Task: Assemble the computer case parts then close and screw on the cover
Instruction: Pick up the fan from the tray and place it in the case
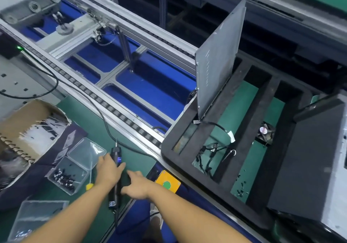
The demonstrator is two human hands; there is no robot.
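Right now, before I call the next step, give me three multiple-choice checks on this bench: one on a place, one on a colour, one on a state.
1. Where is the electric screwdriver?
A. inside the computer case
B. over the green mat, right of the clear screw box
C. on the conveyor rollers

2. What colour is the button on the yellow box?
A. red
B. blue
C. green

3. How is the grey cover panel placed?
A. standing on edge in the black foam tray
B. flat on the case
C. lying on the mat

Answers:
1 B: the left hand holds it there, next to the open box of screws.
2 C: the round button is plainly green.
3 A: its lower edge sits in a tray slot and its face rises nearly upright.
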